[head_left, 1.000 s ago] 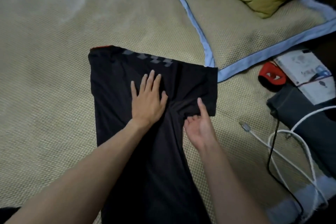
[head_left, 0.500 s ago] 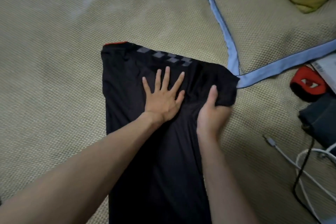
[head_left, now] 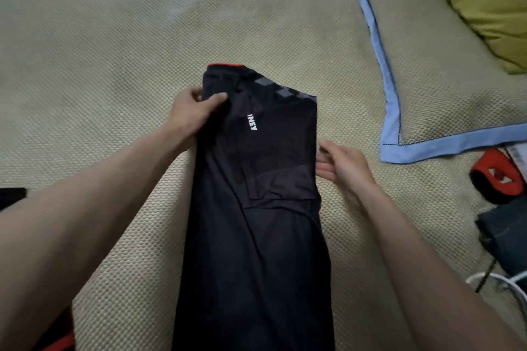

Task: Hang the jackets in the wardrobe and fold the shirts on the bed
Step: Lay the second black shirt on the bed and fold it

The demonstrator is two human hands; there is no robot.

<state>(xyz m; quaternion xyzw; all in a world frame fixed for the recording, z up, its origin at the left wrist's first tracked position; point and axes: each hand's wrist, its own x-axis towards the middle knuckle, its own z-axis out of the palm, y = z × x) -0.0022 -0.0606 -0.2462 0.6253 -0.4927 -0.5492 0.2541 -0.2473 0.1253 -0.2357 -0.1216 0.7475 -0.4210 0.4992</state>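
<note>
Head view looks down on two bare forearms reaching forward over a bed (head_left: 114, 71) covered in a beige mat with a coarse woven, honeycomb-like texture. Between the arms a black shirt (head_left: 256, 208) lies lengthwise on the mat, folded into a long narrow strip that runs from the bottom edge up to the middle of the view. The left hand (head_left: 189, 115) pinches the strip's upper left edge, thumb on top of the cloth and fingers curled under it, lifting that corner slightly. The right hand (head_left: 343, 162) sits just beside the strip's right edge, its fingers held fairly straight and together, their tips touching or tucked against the fold; nothing is clasped in it. The fabric looks thin, smooth and matte, with soft creases and a folded sleeve panel across the middle. A sliver of orange shows at the top edge, grey blocky shapes slant across the upper right, and white letters reading "NEY" run sideways near the top. To the right lie a blue-bordered mat edge (head_left: 393, 111), a yellow-green pillow (head_left: 490, 3) and a red and black object (head_left: 496, 179).
</note>
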